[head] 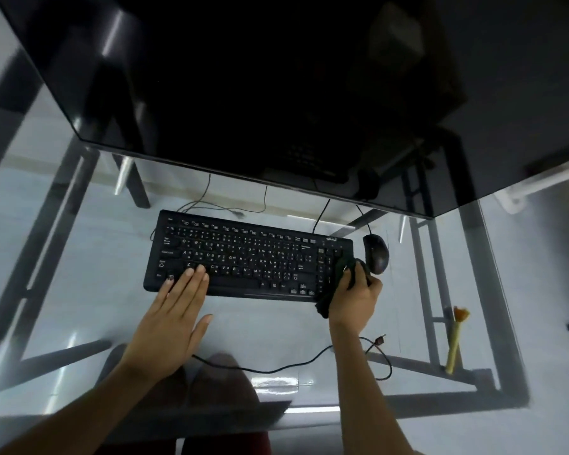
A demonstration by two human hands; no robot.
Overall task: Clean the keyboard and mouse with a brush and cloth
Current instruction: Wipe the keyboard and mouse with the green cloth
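Observation:
A black keyboard [243, 256] lies on the glass desk [96, 290], with a black mouse [376, 252] just to its right. My left hand [174, 313] lies flat with straight fingers pressing the keyboard's lower left corner. My right hand [355, 297] grips a dark cloth [342, 270] bunched against the keyboard's right end, close to the mouse. A brush [455, 343] with a pale yellow handle and orange bristles lies on the desk at the right, apart from both hands.
A large dark monitor [260, 93] overhangs the back of the desk. A loose black cable [293, 367] with a plug end curls across the near part of the glass. The desk's metal frame shows through the glass, and my legs are below.

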